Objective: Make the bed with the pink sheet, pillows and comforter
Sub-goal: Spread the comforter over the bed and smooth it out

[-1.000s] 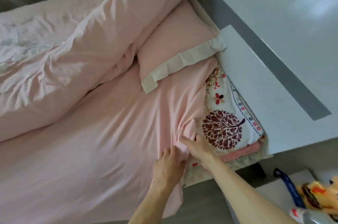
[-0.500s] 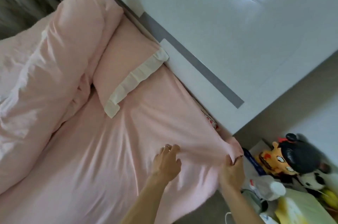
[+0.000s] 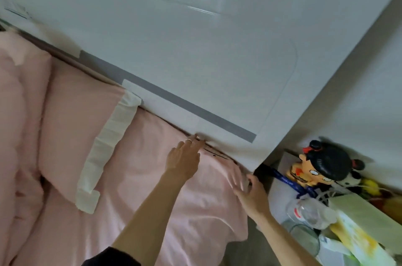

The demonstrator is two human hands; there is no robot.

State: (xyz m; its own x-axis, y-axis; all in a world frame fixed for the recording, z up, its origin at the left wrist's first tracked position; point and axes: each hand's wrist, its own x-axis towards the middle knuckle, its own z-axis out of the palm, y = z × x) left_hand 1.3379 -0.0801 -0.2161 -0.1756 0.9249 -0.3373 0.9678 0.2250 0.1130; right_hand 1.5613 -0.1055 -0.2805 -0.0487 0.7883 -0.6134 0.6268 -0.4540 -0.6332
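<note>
The pink sheet (image 3: pixel 152 181) covers the mattress up to the white headboard (image 3: pixel 195 70). My left hand (image 3: pixel 185 159) lies on the sheet with straight fingers pushing its edge into the gap at the headboard. My right hand (image 3: pixel 250 189) is at the bed's corner with spread, blurred fingers on the sheet there. A pink pillow with a cream flap (image 3: pixel 78 126) lies to the left. The bunched pink comforter (image 3: pixel 19 135) fills the far left.
A bedside stand to the right holds a cartoon doll head (image 3: pixel 322 163), a clear jar (image 3: pixel 309 213), a glass bowl (image 3: pixel 304 241) and a green box (image 3: pixel 365 218). Grey floor shows between bed and stand.
The view swung right and closer to the headboard. The sheet corner now covers the patterned mattress. My left hand slid up to the headboard gap; my right hand let go of the corner fold.
</note>
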